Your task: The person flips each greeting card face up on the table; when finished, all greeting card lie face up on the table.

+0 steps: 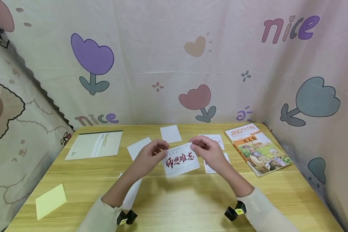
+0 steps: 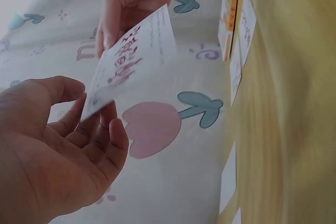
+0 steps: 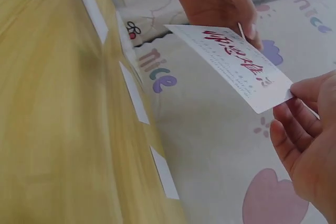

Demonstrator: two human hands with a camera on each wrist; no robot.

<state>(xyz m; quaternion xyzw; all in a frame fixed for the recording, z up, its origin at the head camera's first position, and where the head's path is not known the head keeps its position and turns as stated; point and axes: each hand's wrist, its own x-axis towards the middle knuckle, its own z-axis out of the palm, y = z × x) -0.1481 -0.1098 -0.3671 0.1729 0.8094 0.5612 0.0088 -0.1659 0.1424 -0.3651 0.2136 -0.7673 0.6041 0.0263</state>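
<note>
A white card (image 1: 181, 160) with red Chinese lettering is held up above the table, tilted, its printed face toward the head camera. My left hand (image 1: 151, 157) pinches its upper left corner between thumb and fingers. At the upper right corner, my right hand (image 1: 211, 154) pinches it the same way. In the right wrist view the card (image 3: 236, 66) spans between both hands. Behind my right hand lie two printed cards, one farther back (image 1: 216, 139) and one nearer (image 1: 210, 167), partly covered by that hand. Blank white cards lie near my left hand, one (image 1: 137, 147) just behind it.
Another blank card (image 1: 170, 133) lies at the back middle, and one (image 1: 132, 193) is partly under my left forearm. A notebook (image 1: 95, 145) rests at the back left, a yellow paper (image 1: 50, 201) at the front left, a magazine (image 1: 259, 149) at right. A patterned curtain (image 1: 150, 58) hangs behind.
</note>
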